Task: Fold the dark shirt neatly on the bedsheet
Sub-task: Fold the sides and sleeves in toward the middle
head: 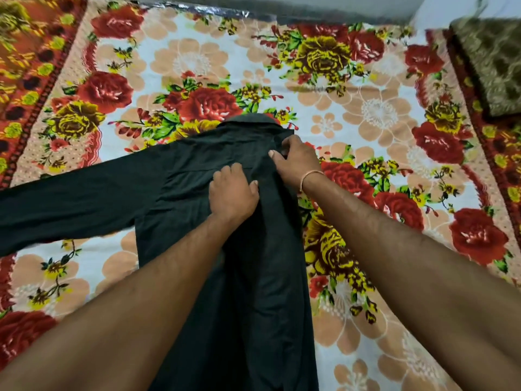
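Observation:
The dark shirt [197, 170] lies on the floral bedsheet [366, 108], collar away from me, body running down to the frame's bottom. Its left sleeve stretches out flat to the left edge of the frame. The right side is folded in over the body, giving a straight right edge. My left hand [234, 190] rests palm-down on the upper middle of the shirt, fingers bent onto the cloth. My right hand [293, 159] sits at the folded right shoulder just below the collar, fingers curled onto the fabric edge there.
A brown patterned cushion or folded blanket [490, 63] lies at the far right of the bed. A grey wall [310, 7] runs along the bed's far edge. The bedsheet's red border [31, 66] runs along the left side.

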